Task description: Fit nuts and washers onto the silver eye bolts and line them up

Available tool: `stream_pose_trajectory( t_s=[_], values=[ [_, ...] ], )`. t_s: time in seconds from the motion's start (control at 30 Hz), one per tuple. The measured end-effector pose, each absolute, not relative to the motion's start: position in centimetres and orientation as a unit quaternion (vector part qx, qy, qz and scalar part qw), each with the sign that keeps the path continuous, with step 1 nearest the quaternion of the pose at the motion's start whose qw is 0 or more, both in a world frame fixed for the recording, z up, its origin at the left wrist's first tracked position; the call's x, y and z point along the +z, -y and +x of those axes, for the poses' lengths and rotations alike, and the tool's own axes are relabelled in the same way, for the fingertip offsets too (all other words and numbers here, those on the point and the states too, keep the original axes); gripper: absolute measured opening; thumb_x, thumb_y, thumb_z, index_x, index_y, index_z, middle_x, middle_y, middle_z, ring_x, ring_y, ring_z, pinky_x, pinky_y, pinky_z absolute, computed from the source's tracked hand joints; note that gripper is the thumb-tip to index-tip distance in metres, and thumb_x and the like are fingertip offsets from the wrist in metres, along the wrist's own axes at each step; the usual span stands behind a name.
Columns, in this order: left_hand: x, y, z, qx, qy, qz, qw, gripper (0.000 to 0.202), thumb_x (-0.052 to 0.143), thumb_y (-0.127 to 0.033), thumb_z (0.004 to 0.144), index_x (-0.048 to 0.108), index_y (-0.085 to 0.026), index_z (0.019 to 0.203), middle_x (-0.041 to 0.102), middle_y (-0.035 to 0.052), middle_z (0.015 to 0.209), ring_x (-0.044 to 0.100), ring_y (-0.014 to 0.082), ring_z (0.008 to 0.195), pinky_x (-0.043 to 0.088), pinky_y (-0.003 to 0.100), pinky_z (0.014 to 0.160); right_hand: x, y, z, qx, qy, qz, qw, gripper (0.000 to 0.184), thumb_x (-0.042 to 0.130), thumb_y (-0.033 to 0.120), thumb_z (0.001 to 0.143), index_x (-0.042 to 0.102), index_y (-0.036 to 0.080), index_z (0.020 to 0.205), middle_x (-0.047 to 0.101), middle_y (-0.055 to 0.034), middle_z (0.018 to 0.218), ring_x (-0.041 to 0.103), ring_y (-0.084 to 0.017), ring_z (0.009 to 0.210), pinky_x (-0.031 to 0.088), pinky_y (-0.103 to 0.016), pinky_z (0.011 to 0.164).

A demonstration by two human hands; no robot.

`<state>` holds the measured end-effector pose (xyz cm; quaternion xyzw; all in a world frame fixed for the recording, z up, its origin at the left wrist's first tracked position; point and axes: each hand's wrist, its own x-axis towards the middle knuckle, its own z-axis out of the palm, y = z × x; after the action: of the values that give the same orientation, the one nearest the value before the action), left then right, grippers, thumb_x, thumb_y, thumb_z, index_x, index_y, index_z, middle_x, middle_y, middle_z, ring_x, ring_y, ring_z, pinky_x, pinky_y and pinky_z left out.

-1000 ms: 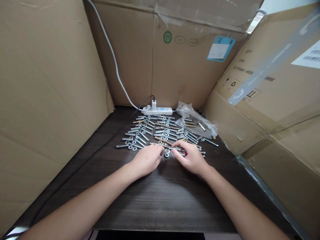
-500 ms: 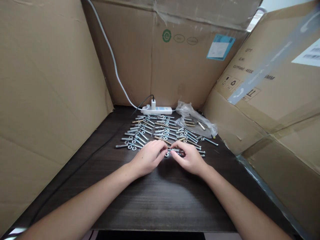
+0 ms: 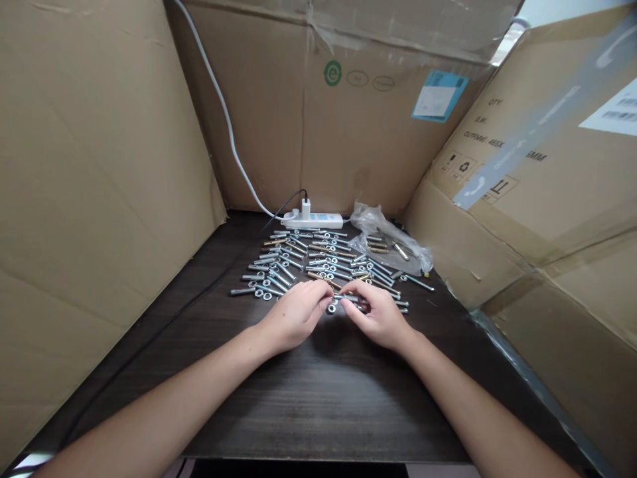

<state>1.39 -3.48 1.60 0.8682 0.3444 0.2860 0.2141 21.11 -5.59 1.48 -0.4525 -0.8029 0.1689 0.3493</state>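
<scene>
My left hand (image 3: 297, 313) and my right hand (image 3: 379, 315) meet at the front of a spread of metal hardware, fingertips almost touching. Between my right thumb and fingers lies a silvery bolt (image 3: 343, 298), pointing left. The left thumb and fingers are pinched at its left end; what they hold, if anything, is too small to make out. Just below the fingertips a washer (image 3: 331, 309) lies on the dark table (image 3: 318, 398). Behind my hands are rows of long bolts (image 3: 338, 267), metal sleeves (image 3: 253, 277) and loose washers and nuts (image 3: 259, 293).
A clear plastic bag (image 3: 415, 255) with several metal sleeves lies at the back right. Behind the rows stands a white power strip (image 3: 326, 220) with a plugged-in charger. Cardboard walls (image 3: 259, 119) enclose three sides. A black cable (image 3: 164, 325) runs along the left.
Both hands stay in nearly the same place. My left fingertips have shifted slightly at the bolt's end, and the washer below them shows a little more.
</scene>
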Motion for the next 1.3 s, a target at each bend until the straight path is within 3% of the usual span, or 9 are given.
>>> stream_pose_trajectory(
  t_s=[0.43,0.63,0.77,0.87,1.3],
  values=[
    [1.69,3.65,1.35,0.263,-0.359,0.862,0.244,0.012,0.044,-0.026,0.091,0.054,-0.019,0.089,0.062,0.0014,0.086,0.056,0.0153,0.075,0.043,0.026,0.067,1.39,5.69,21.11,0.180,0.810,-0.440,0.343,0.012,0.053,0.026,0.086,0.057,0.019,0.095,0.063,-0.0013,0.080,0.057,-0.013,0.065,0.042,-0.023,0.059],
    [1.74,3.61,1.32,0.259,-0.363,0.867,0.224,0.016,0.047,-0.033,0.090,0.054,-0.019,0.090,0.061,0.0012,0.083,0.055,0.0154,0.073,0.041,0.027,0.065,1.66,5.76,21.23,0.175,0.818,-0.434,0.334,0.010,0.054,0.025,0.085,0.058,0.019,0.091,0.061,0.0002,0.073,0.053,-0.012,0.058,0.040,-0.023,0.055],
    [1.75,3.52,1.23,0.265,-0.381,0.867,0.181,0.022,0.051,-0.040,0.088,0.050,-0.018,0.081,0.056,-0.0008,0.076,0.050,0.0140,0.066,0.037,0.026,0.059,1.72,5.78,21.33,0.178,0.818,-0.434,0.332,0.010,0.053,0.026,0.084,0.058,0.019,0.089,0.060,-0.0001,0.072,0.052,-0.012,0.058,0.040,-0.023,0.055],
    [1.92,3.50,1.15,0.252,-0.355,0.887,0.150,0.023,0.049,-0.036,0.090,0.048,-0.018,0.076,0.055,-0.0006,0.078,0.050,0.0138,0.068,0.036,0.026,0.061,1.69,5.80,21.33,0.175,0.821,-0.430,0.333,0.008,0.054,0.024,0.084,0.058,0.019,0.088,0.059,0.0005,0.071,0.051,-0.012,0.058,0.039,-0.023,0.056],
    [2.13,3.67,1.03,0.230,-0.324,0.906,0.145,0.014,0.046,-0.032,0.092,0.053,-0.020,0.090,0.058,0.0003,0.092,0.055,0.0154,0.083,0.038,0.027,0.070,1.81,5.98,21.11,0.191,0.821,-0.416,0.341,0.010,0.055,0.022,0.084,0.058,0.019,0.093,0.061,0.0009,0.075,0.051,-0.010,0.058,0.039,-0.022,0.056]
  ],
)
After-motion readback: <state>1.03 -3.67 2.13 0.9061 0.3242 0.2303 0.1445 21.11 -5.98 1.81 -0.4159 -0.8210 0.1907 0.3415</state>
